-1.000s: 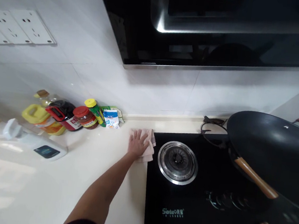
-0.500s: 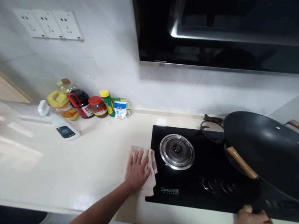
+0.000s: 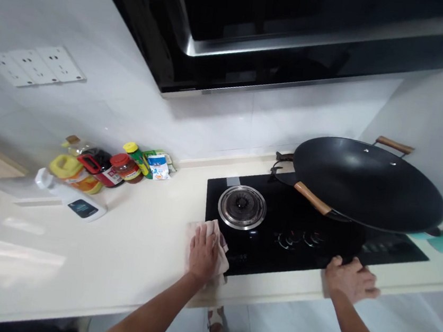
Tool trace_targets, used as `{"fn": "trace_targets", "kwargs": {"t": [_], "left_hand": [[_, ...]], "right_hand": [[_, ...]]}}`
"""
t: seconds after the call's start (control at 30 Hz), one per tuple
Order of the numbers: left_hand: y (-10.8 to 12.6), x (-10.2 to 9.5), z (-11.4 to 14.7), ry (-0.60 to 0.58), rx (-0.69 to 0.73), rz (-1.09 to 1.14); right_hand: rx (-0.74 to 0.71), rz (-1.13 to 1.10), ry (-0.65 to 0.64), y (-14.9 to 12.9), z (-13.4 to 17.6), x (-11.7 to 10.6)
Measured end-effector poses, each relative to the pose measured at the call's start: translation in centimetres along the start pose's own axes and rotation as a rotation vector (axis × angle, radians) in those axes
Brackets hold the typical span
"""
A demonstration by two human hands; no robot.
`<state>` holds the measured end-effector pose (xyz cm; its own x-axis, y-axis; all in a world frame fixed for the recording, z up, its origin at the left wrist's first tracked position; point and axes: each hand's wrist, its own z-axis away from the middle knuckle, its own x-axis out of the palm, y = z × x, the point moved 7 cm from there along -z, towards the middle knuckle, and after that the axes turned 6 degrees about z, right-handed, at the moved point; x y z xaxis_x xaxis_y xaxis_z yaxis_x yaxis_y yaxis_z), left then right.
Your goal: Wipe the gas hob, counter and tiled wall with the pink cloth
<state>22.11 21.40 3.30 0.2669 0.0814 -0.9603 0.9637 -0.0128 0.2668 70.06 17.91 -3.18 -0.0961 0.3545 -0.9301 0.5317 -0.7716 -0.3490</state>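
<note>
wiping looks to be under way, not finished: the pale pink cloth (image 3: 221, 263) lies on the cream countertop (image 3: 135, 252), its right side overlapping the left edge of the black gas cooktop (image 3: 272, 214). the left hand (image 3: 202, 254) rests flat on top of it, fingers extended, apparently pressing rather than gripping. the right hand (image 3: 352, 282) holds nothing visible and rests at the counter's front edge, fingers spread. how much surface is done i cannot tell (the bright patches (image 3: 14, 259) at left look like reflections). the wok (image 3: 367, 185) covers much of the cooktop's right side, so that part seems untouched for now
</note>
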Motion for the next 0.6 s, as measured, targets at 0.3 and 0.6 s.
{"fn": "trace_targets", "kwargs": {"t": [0.3, 0.6], "left_hand": [[9.4, 2.5, -3.0, -0.074, 0.3, 0.122], [16.1, 5.0, 3.7, -0.139, 0.633, 0.222]], "right_hand": [[0.006, -0.004, -0.011, -0.3, -0.1, 0.1], [0.029, 0.019, -0.045, 0.4, -0.5, 0.1]]}}
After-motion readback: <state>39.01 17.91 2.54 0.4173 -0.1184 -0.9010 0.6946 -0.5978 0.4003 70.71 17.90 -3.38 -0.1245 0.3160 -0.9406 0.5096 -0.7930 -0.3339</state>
